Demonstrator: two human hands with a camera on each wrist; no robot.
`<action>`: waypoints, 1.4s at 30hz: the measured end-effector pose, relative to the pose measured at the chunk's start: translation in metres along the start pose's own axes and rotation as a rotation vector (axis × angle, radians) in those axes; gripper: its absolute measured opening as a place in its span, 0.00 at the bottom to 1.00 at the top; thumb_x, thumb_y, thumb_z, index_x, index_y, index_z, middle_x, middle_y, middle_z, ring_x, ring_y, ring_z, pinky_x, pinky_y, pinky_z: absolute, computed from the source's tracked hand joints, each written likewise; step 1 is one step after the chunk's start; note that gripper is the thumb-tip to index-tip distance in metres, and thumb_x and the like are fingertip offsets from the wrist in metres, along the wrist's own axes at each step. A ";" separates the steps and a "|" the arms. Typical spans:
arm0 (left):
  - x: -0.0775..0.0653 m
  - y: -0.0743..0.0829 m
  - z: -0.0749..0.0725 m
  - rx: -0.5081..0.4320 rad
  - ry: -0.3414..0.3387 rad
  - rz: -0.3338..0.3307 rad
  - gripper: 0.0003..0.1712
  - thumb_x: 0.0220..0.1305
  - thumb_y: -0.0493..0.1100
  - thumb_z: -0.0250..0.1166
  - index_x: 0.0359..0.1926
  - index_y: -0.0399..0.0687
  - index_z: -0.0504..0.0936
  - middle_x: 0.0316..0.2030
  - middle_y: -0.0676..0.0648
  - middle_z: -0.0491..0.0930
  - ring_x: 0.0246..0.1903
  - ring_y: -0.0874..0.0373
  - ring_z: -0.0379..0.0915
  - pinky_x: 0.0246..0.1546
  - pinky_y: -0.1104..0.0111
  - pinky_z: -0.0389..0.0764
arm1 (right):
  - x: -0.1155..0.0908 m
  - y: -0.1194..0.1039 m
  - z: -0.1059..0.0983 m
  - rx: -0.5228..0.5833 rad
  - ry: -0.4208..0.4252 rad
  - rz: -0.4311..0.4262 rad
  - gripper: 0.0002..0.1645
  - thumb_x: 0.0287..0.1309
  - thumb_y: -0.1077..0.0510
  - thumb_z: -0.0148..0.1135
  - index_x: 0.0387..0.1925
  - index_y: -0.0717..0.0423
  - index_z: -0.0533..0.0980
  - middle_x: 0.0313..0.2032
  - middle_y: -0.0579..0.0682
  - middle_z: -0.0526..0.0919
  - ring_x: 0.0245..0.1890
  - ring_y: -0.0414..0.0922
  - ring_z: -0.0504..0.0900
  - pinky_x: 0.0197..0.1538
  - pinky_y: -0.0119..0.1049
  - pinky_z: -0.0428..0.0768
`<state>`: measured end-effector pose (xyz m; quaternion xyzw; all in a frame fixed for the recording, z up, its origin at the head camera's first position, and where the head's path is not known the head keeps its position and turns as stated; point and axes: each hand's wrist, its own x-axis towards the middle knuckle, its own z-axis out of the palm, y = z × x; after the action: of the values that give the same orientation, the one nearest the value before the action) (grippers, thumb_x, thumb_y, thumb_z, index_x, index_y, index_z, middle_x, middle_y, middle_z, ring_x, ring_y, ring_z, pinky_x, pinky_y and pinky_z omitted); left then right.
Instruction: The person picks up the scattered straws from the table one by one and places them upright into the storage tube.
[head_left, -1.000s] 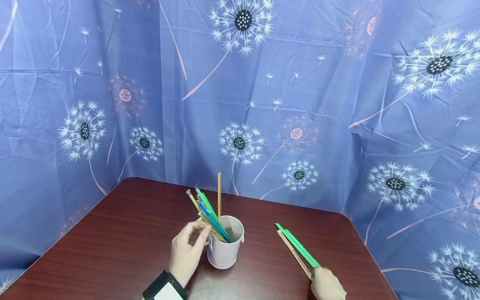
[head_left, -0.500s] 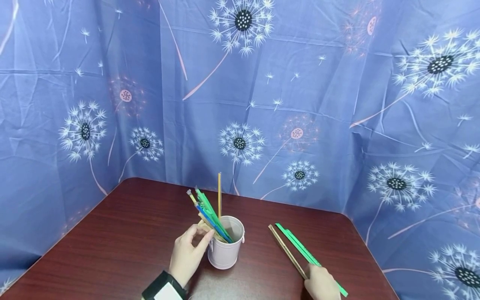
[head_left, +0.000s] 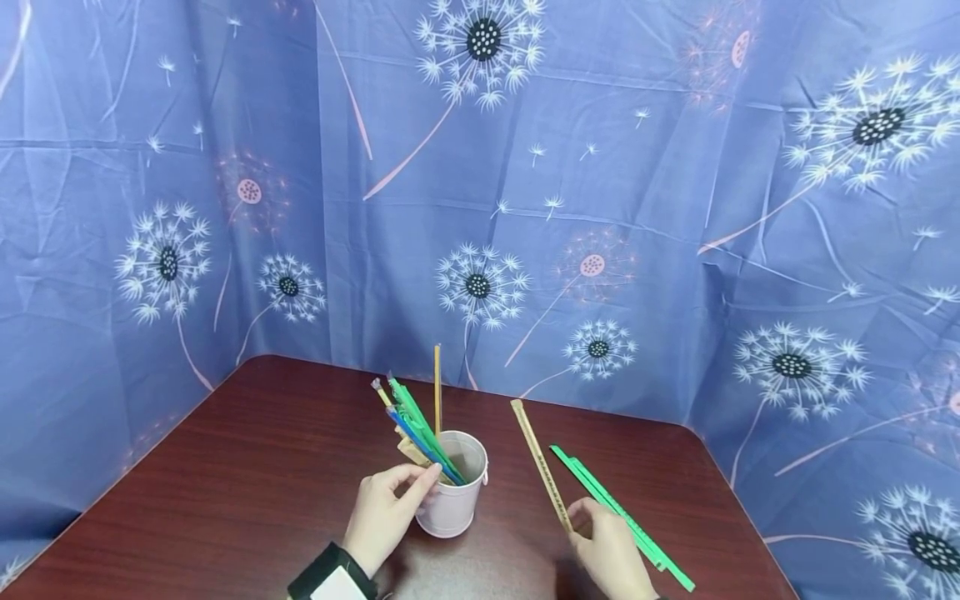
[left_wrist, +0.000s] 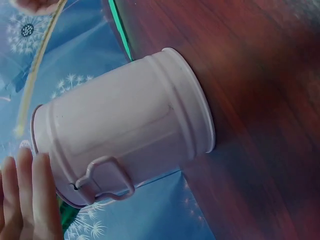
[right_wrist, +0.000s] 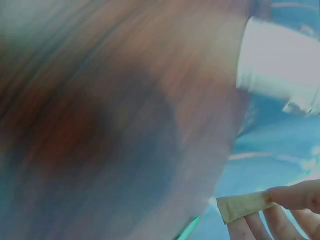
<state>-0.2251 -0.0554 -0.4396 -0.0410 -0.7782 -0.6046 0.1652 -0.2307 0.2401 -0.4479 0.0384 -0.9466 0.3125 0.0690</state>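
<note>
A white pail (head_left: 450, 508) with small side handles stands on the table. Green sticks (head_left: 408, 408), a blue stick (head_left: 408, 429), a yellow stick (head_left: 438, 387) and a crumpled tan one lean out of it. My left hand (head_left: 386, 512) pinches at the sticks by the near rim, thumb and index finger meeting over the blue one. In the left wrist view, its other fingers (left_wrist: 40, 195) lie straight beside the rim. My right hand (head_left: 603, 542) holds a long tan paper-wrapped stick (head_left: 542, 462) with dark print by its lower end, tilted up toward the back.
Two long green strips (head_left: 611, 500) lie side by side on the table, right of the pail and partly behind my right hand. A blue dandelion-print cloth (head_left: 525, 333) hangs round the back and sides of the dark red-brown table (head_left: 262, 467).
My right hand has drawn the tan stick left and raised it, leaving the green strips lying on the table. My left hand has shifted slightly right along the pail's rim.
</note>
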 end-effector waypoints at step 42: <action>0.009 0.017 -0.006 -0.513 0.300 0.535 0.08 0.70 0.23 0.50 0.46 0.20 0.62 0.41 0.53 0.80 0.35 0.67 0.83 0.26 0.69 0.88 | -0.008 -0.014 0.011 -0.205 0.056 -0.144 0.13 0.50 0.63 0.71 0.39 0.51 0.79 0.35 0.42 0.83 0.34 0.40 0.80 0.34 0.34 0.80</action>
<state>-0.2277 -0.0581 -0.4204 -0.1934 -0.5309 -0.7143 0.4128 -0.2225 0.2225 -0.4498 0.0904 -0.9661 0.2093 0.1214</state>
